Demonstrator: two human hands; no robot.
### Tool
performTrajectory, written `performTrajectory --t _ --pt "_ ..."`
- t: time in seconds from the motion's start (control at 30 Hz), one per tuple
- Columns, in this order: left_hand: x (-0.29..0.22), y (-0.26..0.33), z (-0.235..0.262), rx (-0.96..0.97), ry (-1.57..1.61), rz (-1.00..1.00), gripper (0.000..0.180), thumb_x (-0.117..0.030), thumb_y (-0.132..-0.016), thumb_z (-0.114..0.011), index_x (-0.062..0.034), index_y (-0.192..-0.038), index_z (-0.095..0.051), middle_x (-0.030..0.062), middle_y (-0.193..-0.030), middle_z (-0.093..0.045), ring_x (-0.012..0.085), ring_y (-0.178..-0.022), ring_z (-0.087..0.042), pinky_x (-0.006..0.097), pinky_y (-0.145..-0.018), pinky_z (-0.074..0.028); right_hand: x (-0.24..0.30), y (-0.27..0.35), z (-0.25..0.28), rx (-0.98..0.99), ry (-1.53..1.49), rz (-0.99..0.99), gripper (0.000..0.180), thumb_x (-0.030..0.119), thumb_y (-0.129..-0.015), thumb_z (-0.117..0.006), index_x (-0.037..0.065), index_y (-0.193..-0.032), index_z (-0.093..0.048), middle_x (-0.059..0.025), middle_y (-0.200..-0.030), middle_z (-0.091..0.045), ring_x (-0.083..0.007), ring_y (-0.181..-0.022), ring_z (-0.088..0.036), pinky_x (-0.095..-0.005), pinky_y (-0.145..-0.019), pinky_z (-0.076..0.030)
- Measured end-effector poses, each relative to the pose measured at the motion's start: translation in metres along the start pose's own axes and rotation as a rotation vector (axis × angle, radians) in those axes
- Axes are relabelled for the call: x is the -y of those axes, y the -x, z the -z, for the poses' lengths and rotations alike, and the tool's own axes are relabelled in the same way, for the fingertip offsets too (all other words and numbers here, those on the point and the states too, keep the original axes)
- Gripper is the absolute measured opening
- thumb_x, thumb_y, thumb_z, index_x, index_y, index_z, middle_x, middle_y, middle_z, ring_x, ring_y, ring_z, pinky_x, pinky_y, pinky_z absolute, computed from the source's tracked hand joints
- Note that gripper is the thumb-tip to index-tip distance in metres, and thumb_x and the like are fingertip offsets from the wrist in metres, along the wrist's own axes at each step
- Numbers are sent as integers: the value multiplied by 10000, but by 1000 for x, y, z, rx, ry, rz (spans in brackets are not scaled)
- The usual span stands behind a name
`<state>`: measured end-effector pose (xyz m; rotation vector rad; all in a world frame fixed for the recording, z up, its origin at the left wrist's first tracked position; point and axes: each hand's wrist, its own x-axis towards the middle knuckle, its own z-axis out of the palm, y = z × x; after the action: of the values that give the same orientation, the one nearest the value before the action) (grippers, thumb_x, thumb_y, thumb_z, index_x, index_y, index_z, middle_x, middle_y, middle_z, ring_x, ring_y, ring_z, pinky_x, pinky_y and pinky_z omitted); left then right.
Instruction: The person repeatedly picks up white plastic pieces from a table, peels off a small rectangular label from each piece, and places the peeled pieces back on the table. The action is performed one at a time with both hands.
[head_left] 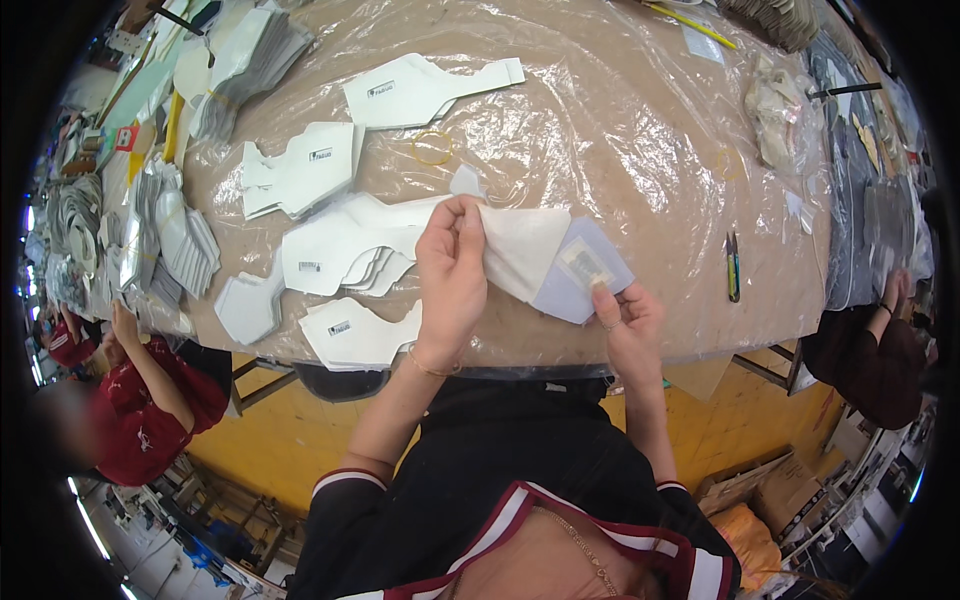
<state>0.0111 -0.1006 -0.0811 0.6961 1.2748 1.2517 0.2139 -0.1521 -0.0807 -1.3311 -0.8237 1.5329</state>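
Note:
My left hand (pixel 450 275) pinches the upper edge of a white cut sheet piece (pixel 525 250) and peels its top layer back. Under it lies a pale lilac layer (pixel 600 275) with a small label patch. My right hand (pixel 628 325) grips the lower right corner of that lilac layer with thumb and fingers. Both hands work above the near edge of a table covered in clear plastic film (pixel 620 120). Just left of my left hand lie several white shaped cut pieces (pixel 335 250), some stacked.
A yellow rubber band (pixel 433 148) lies beyond my hands. A small snipping tool (pixel 733 266) rests at the right. Stacks of grey and white pieces (pixel 170 240) crowd the left edge. One person in red (pixel 140 400) sits at left, another in dark clothes (pixel 880 350) at right.

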Motion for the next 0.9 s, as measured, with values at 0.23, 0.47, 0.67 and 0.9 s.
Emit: performTrajectory --t 0.23,0.47,0.67,0.9 --pt "17 -20 -14 -119 -412 -296 262 -101 -988 -556 9 -1224 -524 57 -927 -589 113 -749 -515 269 -671 -444 1 -18 20 26 92 12 243 162 -1002 -599 -45 -1114 -658 -14 -868 -664 -66 -749 -565 -216 -672 -448" --pt "0 33 -45 147 -764 -906 274 14 -830 -717 -12 -1097 -659 122 -1070 -623 227 -867 -631 314 -737 -516 13 -15 16 18 116 82 220 119 -1006 -574 -58 -1114 -647 -50 -912 -682 -96 -795 -616 -237 -723 -492" --pt "-7 46 -60 172 -650 -617 175 22 -830 -728 -9 -1002 -725 111 -1018 -667 222 -836 -685 301 -705 -550 24 4 -7 -66 -133 125 185 18 -968 -596 -80 -1116 -647 -98 -1013 -694 -163 -935 -679 -290 -875 -545" --pt "-17 49 -61 175 -562 -696 180 26 -849 -704 29 -1028 -702 139 -1064 -662 245 -874 -692 323 -717 -566 30 19 -22 -154 124 409 197 -16 -944 -612 -62 -1132 -650 -143 -1047 -693 -180 -943 -677 -274 -832 -536"
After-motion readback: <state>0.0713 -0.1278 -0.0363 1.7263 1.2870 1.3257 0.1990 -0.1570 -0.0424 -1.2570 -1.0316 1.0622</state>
